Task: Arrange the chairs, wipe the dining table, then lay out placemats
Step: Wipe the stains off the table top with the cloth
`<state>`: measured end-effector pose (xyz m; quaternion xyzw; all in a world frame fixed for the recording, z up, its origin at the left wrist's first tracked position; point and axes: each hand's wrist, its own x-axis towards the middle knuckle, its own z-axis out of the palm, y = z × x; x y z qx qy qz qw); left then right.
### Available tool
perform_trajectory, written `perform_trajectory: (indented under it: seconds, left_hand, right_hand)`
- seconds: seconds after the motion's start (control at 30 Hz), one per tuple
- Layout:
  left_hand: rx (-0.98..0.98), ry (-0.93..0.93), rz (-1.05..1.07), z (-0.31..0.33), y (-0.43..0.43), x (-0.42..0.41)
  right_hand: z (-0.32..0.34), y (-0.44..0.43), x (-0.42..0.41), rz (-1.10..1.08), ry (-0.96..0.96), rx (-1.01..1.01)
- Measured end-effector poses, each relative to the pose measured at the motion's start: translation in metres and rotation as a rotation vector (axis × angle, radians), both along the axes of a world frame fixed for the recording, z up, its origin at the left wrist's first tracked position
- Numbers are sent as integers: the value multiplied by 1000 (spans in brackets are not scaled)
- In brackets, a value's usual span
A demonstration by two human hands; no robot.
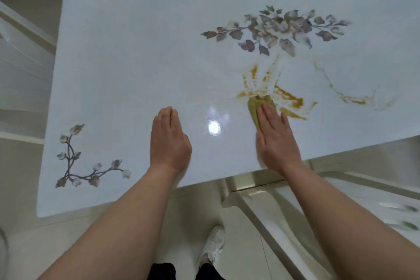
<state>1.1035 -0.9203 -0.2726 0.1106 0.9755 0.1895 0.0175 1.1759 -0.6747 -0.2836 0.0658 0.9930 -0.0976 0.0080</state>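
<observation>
Pressed small olive-green cloth point(255, 108) under flat, unclenched right hand point(276, 141) to drag orange-yellow smears point(292, 99); braced left hand point(169, 141), flat and released, on white floral bench point(136, 52) for steadiness.

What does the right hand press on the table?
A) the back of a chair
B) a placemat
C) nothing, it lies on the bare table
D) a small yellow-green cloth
D: the right hand lies with straight fingers on a small yellow-green cloth, next to the orange smears on the white table.
</observation>
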Motion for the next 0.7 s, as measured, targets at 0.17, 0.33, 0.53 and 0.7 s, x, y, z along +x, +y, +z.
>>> perform_trajectory:
  seconds: [0.17,0.33,0.53,0.7]
  left_hand:
    - [48,26,-61,-1,48,-5]
    - [76,22,-44,-7,73,-24]
    - [84,44,-35,-18,76,-28]
    - [97,70,-14,-18,77,-27]
  right_hand:
    - [-1,42,-1,-160,7,17]
    - [-1,2,-13,-139,48,-45]
    - [-3,-40,-47,270,58,-137]
    - [-2,-18,-101,271,33,-44]
